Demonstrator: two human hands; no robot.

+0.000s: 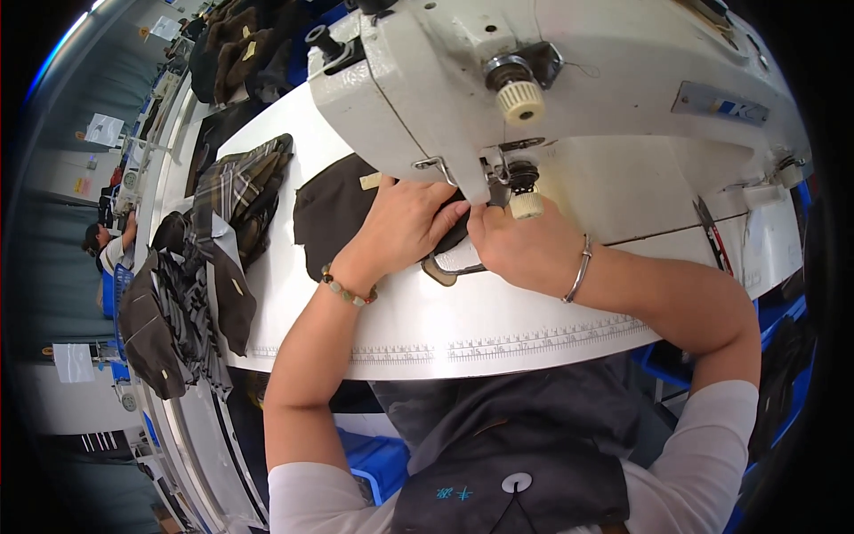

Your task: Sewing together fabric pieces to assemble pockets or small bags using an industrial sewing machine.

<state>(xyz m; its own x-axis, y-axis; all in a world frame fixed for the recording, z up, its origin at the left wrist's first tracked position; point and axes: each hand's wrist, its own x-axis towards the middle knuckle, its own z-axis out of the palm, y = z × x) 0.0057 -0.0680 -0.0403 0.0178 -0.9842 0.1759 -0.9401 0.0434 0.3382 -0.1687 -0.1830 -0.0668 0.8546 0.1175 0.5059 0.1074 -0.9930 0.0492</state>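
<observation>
A dark brown fabric piece [334,214] lies under the head of a white sewing machine [605,71], with a small cream tag on its upper edge. My left hand [405,222] rests on the fabric, thumb and fingers drawn together at its edge, the fingertips partly hidden behind the machine head. Close beside the needle area, my right hand [525,247] has its fingers curled and pinching the dark cloth. Below both hands, a narrow tan-edged loop [439,271] sticks out toward me. The needle itself is hidden.
Plaid and dark garment pieces [236,191] hang over the table's left side. A printed ruler strip [498,345] runs along the white table's front edge. A slim pointed red-and-black tool [713,236] lies at right. A blue bin [378,463] stands below; another person [111,249] sits far left.
</observation>
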